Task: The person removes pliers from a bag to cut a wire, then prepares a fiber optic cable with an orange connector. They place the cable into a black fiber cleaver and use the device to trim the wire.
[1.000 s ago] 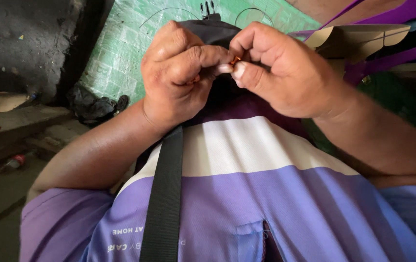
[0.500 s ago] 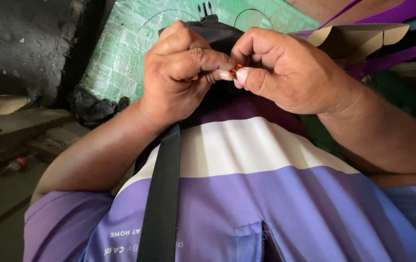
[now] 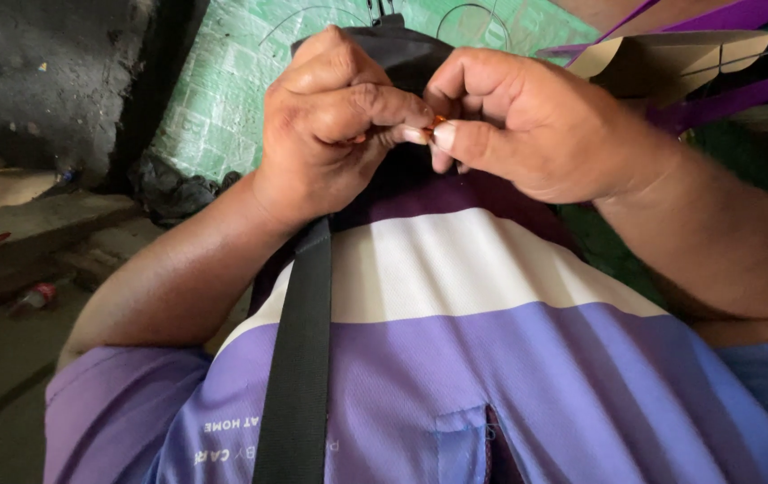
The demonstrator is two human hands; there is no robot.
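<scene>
I pinch the small copper-coloured piece (image 3: 436, 122) betw. both thumbs: left hand (image 3: 330, 125) and right hand (image 3: 527, 125) fingers shut on it, just above the black strap (image 3: 299, 358). Keep grip tight, twist slowly.

— What is the person wearing?

— A short-sleeved shirt (image 3: 491, 376) of smooth knit in broad bands: dark purple at the top of the view, then white, then a wide lilac band that fills the lower frame. The sleeves are lilac as well, and both end above the elbow.

— Any markings on it?

— Small white lettering near the bottom edge, seen upside down, and a small stitched pocket or placket slit in the lilac band.

— Anything over the shirt?

— A flat black webbing strap (image 3: 299, 358) crosses the chest lengthwise.

— And the hands?

— The left hand (image 3: 330, 125) and right hand (image 3: 527, 125) are bare, with no rings, watch or gloves; the forearms are uncovered.
</scene>
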